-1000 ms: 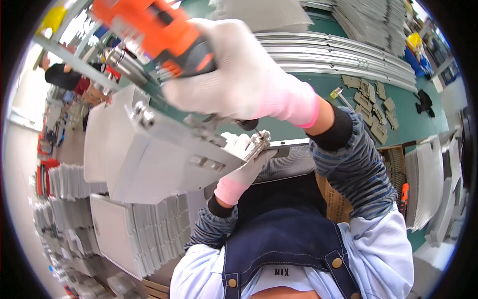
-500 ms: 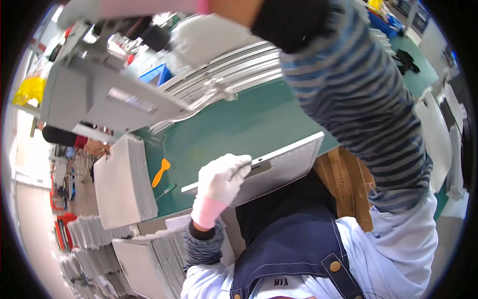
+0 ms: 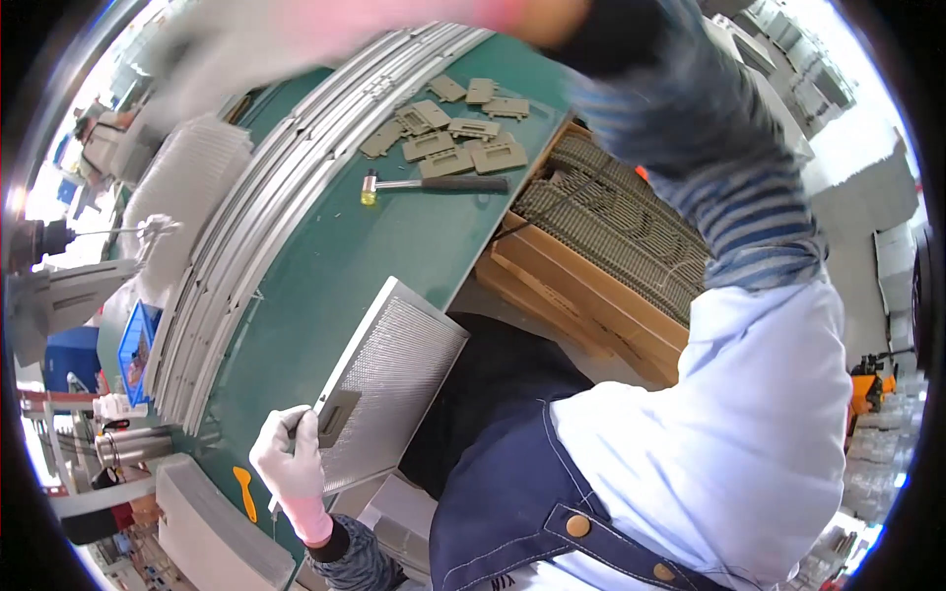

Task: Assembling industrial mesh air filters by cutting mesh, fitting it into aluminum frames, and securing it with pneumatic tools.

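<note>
Down at the lower left, the gloved left hand (image 3: 289, 455) pinches the small latch plate on a metal mesh filter panel (image 3: 389, 389) lying at the green table's (image 3: 414, 236) near edge. Further right lie a mallet (image 3: 434, 184) and flat grey plates (image 3: 463, 138). Overhead, the blurred right hand (image 3: 296, 34) reaches up; its grip cannot be told.

White pink-cuffed gloves, striped sleeves, denim apron

Green-topped workbench (image 3: 414, 246), cardboard box (image 3: 581, 295) beside, bright daylight.
</note>
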A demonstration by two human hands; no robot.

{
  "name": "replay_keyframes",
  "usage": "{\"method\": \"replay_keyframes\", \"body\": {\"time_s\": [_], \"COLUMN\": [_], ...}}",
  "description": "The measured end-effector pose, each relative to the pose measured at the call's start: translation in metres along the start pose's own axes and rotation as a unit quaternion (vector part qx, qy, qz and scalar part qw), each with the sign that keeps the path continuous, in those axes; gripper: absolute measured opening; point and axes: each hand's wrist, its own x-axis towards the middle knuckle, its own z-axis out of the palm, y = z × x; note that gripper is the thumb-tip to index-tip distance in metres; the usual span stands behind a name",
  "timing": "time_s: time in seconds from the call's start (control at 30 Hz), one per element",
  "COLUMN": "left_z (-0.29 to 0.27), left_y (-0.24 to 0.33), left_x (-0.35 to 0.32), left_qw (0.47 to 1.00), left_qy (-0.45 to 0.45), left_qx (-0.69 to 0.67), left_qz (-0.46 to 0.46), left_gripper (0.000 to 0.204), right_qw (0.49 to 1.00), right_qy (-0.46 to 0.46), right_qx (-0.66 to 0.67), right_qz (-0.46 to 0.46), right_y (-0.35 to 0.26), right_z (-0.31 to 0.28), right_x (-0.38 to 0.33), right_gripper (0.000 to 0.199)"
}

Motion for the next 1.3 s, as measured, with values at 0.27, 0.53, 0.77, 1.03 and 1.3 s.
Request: {"method": "replay_keyframes", "body": {"time_s": [0.27,0.53,0.77,1.03,1.3], "left_z": [-0.008,-0.02,-0.036,-0.048,-0.043], "left_y": [-0.008,0.024,0.001,-0.008,-0.009], "left_x": [-0.015,0.011,0.013,0.014,0.023], "left_qw": [1.0,0.988,0.956,0.947,0.943], "left_qy": [0.013,-0.127,-0.209,-0.257,-0.278], "left_qx": [0.012,0.013,-0.147,-0.171,-0.162], "left_qz": [0.018,-0.089,-0.142,-0.088,-0.086], "left_gripper": [0.014,0.015,0.021,0.025,0.025], "right_qw": [0.631,0.6,0.682,0.765,0.784], "right_qy": [-0.202,-0.024,0.034,0.316,0.448], "right_qx": [-0.301,-0.46,-0.364,-0.263,0.425], "right_qz": [0.686,0.654,0.633,0.495,0.067], "right_y": [0.062,0.082,0.13,0.083,0.012], "right_z": [-0.035,0.039,0.008,0.025,0.058], "right_x": [-0.353,-0.471,-0.589,-0.49,-0.182], "right_gripper": [0.038,0.02,0.062,0.064,0.063]}}
